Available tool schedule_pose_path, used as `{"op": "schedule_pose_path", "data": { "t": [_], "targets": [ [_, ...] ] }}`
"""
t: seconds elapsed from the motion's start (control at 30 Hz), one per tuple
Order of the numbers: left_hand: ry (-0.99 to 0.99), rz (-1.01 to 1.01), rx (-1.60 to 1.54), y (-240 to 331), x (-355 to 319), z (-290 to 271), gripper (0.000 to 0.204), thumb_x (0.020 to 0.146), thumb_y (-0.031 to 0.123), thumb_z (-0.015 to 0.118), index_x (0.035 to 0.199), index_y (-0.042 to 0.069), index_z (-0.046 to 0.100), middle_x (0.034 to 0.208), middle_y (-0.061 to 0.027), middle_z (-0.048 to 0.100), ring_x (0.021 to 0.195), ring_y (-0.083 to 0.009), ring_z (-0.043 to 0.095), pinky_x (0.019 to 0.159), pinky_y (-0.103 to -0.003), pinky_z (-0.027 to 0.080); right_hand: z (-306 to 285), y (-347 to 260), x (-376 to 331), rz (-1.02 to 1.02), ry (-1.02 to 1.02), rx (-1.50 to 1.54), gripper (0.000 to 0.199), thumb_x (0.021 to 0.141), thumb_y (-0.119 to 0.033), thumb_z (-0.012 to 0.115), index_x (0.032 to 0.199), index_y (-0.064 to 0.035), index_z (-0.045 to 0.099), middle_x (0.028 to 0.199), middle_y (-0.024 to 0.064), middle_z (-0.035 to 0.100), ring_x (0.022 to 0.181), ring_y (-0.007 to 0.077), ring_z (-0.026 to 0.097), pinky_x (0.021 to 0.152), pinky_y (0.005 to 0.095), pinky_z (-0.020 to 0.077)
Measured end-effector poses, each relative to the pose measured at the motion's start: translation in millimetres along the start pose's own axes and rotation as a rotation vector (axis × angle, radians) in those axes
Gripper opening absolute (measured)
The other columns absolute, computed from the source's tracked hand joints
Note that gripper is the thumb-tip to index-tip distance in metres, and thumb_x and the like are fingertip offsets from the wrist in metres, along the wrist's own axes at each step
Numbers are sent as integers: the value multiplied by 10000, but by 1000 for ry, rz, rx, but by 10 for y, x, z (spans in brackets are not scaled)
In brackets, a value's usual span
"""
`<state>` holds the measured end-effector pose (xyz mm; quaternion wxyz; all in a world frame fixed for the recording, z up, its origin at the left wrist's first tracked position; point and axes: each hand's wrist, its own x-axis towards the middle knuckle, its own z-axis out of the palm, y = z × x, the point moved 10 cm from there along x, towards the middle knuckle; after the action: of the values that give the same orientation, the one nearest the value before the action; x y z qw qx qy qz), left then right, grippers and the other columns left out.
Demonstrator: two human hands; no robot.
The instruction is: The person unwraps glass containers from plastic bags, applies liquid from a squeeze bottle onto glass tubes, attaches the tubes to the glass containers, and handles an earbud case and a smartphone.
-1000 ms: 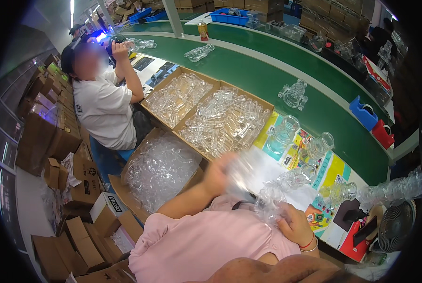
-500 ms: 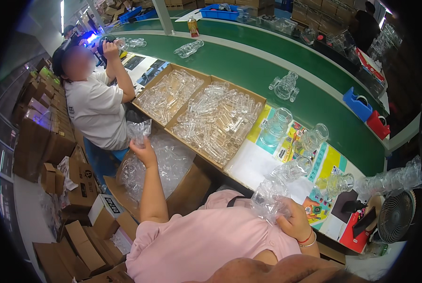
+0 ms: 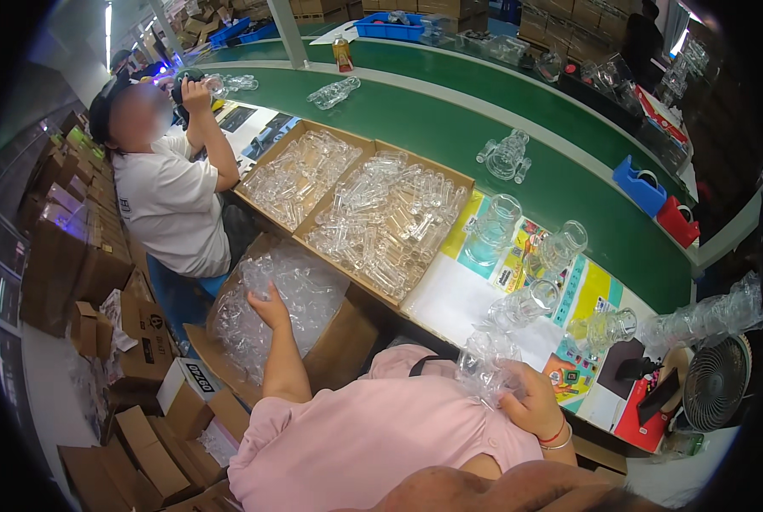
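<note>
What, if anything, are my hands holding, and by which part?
The right hand holds a clear object by its near end; whether the left hand holds any clear plastic cannot be told.

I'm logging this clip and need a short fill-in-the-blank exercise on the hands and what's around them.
1. The left hand is over clear plastic in an open box made of ____.
2. The right hand holds a clear piece, and the cord around that wrist is ____.
3. Next to the red tape dispenser stands one that is ____.
4. The co-worker at the left wears a shirt coloured ____.

Missing words: cardboard; red; blue; white.
</note>
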<state>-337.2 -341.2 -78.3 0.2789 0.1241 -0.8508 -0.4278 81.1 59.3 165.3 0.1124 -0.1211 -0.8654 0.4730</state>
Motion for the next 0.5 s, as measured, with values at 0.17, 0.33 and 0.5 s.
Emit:
{"op": "schedule_pose_path", "data": {
  "t": [0.17, 0.33, 0.5],
  "targets": [
    [23, -34, 40, -155, -110, -100, 734, 779, 391, 704, 1252, -58, 365, 1250, -265, 429, 1142, -394, 455, 956, -410, 393, -1, -23, -35, 34, -17, -1, 403, 760, -135, 658, 1128, -3, 560, 961, 188, 638, 834, 330, 639, 732, 346, 499],
    [-76, -96, 64, -90, -229, -55, 738, 786, 425, 685, 1262, -39, 365, 1260, -256, 425, 1138, -391, 456, 959, -420, 387, -38, 2, -55, 28, 44, 12, 404, 699, -36, 575, 1101, 9, 570, 884, 154, 650, 731, 216, 634, 677, 295, 490],
    [51, -19, 180, -401, -95, -134, 625, 836, 366, 636, 1245, -36, 388, 1234, -263, 439, 1111, -394, 470, 938, -439, 396, -19, -14, 55, -9, 3, -3, 393, 737, -112, 643, 1107, 0, 573, 943, 191, 638, 818, 330, 635, 727, 354, 495]
  ]
}}
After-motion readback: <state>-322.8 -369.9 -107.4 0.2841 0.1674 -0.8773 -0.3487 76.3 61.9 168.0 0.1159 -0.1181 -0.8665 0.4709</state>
